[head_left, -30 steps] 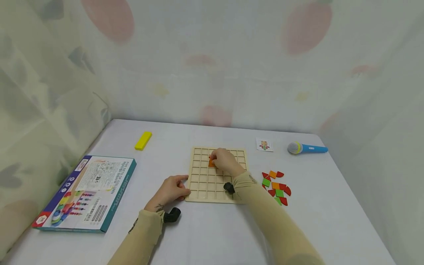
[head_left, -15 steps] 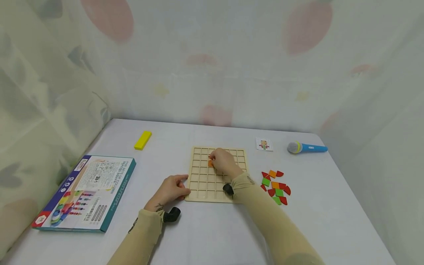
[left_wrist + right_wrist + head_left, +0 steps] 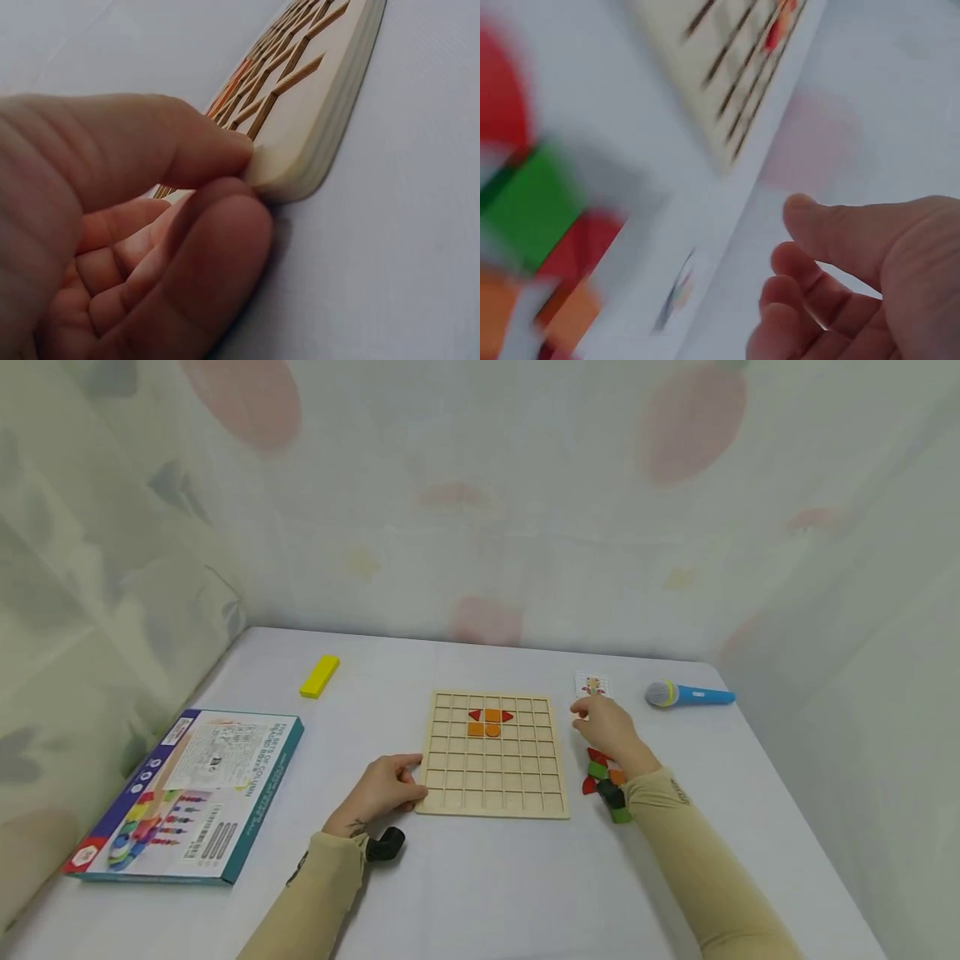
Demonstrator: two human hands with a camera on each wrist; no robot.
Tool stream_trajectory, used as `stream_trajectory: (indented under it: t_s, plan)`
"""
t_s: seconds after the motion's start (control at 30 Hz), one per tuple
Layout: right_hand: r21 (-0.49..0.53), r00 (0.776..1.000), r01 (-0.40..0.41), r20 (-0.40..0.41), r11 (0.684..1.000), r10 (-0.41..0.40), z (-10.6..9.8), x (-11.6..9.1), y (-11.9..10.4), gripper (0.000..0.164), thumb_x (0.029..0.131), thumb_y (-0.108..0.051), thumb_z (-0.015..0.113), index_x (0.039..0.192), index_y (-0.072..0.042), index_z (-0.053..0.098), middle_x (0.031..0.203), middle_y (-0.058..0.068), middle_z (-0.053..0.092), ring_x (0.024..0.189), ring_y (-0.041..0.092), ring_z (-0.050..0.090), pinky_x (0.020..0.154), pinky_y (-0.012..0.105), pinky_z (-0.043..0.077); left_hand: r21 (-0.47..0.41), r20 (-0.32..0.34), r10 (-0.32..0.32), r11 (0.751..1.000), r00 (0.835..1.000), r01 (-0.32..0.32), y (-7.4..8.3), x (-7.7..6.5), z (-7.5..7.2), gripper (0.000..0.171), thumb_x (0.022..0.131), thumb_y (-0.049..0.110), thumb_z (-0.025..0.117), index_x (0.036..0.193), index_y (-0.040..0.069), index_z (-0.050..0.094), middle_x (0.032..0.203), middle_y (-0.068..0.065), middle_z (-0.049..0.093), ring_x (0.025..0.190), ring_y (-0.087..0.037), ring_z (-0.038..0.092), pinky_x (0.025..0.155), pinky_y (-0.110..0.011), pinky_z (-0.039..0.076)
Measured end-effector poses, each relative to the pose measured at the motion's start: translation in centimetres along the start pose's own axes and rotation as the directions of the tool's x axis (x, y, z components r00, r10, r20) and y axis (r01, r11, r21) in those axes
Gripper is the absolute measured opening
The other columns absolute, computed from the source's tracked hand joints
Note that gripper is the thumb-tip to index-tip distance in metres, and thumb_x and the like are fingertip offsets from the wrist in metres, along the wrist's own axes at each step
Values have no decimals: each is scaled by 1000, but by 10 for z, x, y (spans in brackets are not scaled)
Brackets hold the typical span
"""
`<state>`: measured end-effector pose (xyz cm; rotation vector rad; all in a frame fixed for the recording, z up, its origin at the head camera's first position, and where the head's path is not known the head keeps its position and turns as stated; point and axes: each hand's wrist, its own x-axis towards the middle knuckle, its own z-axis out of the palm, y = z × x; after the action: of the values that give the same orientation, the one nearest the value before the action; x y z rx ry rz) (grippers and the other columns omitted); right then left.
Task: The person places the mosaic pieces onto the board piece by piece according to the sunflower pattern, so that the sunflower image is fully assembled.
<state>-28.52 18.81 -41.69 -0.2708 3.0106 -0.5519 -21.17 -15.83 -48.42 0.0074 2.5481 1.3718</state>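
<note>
A wooden grid board (image 3: 491, 797) lies mid-table, holding orange tiles (image 3: 492, 716) and red corner-shaped tiles (image 3: 507, 717) in its upper cells. At its lower left, my left hand (image 3: 378, 793) grips the edge; the left wrist view shows a thumb and finger on the board's corner (image 3: 289, 161). My right hand (image 3: 609, 727) is in the air right of the board, fingers loosely bent and nothing between them. Under that hand and wrist, loose red, green and orange tiles (image 3: 597, 770) are partly hidden. Just beyond its fingertips lies a small pattern card (image 3: 591, 682).
A blue toy microphone (image 3: 690, 695) lies at the back right. On the left are a flat printed box (image 3: 202, 793) and, farther back, a yellow block (image 3: 320, 677). Patterned curtains (image 3: 480, 527) enclose the back and sides of the table.
My right hand has left the board's upper cells and moved right, over the loose tiles. The tiles on the board are now uncovered. My left hand stays at the board's edge.
</note>
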Motion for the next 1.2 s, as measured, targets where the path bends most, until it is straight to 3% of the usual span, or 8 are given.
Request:
stream_trajectory:
  t_s: [0.2,0.43,0.57,0.7,0.87,0.97,1.07,1.2]
  plan:
    - [-54,987,-98,120,994,104,-2,-11,47,34,88,-17,59,118,-2,61,115,19,58,102,32,53,86,49,45,-4,-6,-13,1000,1000,13,-2,0,-2,66,72,12,74,133,5,50,62,-4,59,49,-14,52,48,-26,41]
    - [-55,968,-123,215,991,132,7,-15,66,31,82,-14,65,110,0,64,111,19,57,91,28,52,84,49,46,-16,-4,-25,1000,1000,25,-2,1,-1,66,72,12,74,133,5,50,62,-4,59,49,-14,52,48,-25,41]
    - [-27,969,-134,206,991,136,6,-15,65,19,80,-10,67,97,-2,62,98,15,57,86,27,51,74,41,47,-25,-2,-32,999,999,32,-1,0,-1,66,72,12,74,133,5,50,63,-4,59,49,-13,52,47,-25,41]
    - [-19,973,-144,181,989,145,0,-14,55,11,81,-10,65,84,-5,55,84,9,55,77,24,49,62,32,41,-29,1,-32,999,999,32,-1,0,0,66,72,12,74,133,5,50,64,-4,59,49,-14,53,48,-25,42]
    - [106,987,-129,113,986,117,-5,-5,29,14,84,-14,63,91,-3,58,85,11,59,68,20,53,55,27,42,-44,0,-33,998,999,33,-2,1,0,66,72,12,74,133,6,50,64,-5,59,49,-14,52,48,-25,42]
    - [283,990,-119,111,952,90,0,4,9,19,87,-13,60,101,0,60,90,16,63,66,18,57,54,26,46,-46,-6,-36,998,999,35,-1,1,0,66,72,12,74,133,6,50,64,-5,59,49,-14,52,47,-25,41]
    - [452,986,-141,142,881,85,10,14,-11,23,89,-10,59,107,3,61,89,18,66,62,14,59,56,25,49,-48,-11,-41,998,999,41,-1,0,1,65,72,12,75,132,7,51,63,-5,59,49,-14,52,47,-26,41]
    - [575,981,-173,172,800,89,28,26,-31,23,87,-7,61,107,4,60,85,15,64,55,10,57,54,23,51,-54,-13,-48,997,999,47,0,-1,1,65,71,12,75,132,7,51,63,-5,59,49,-14,52,48,-26,41]
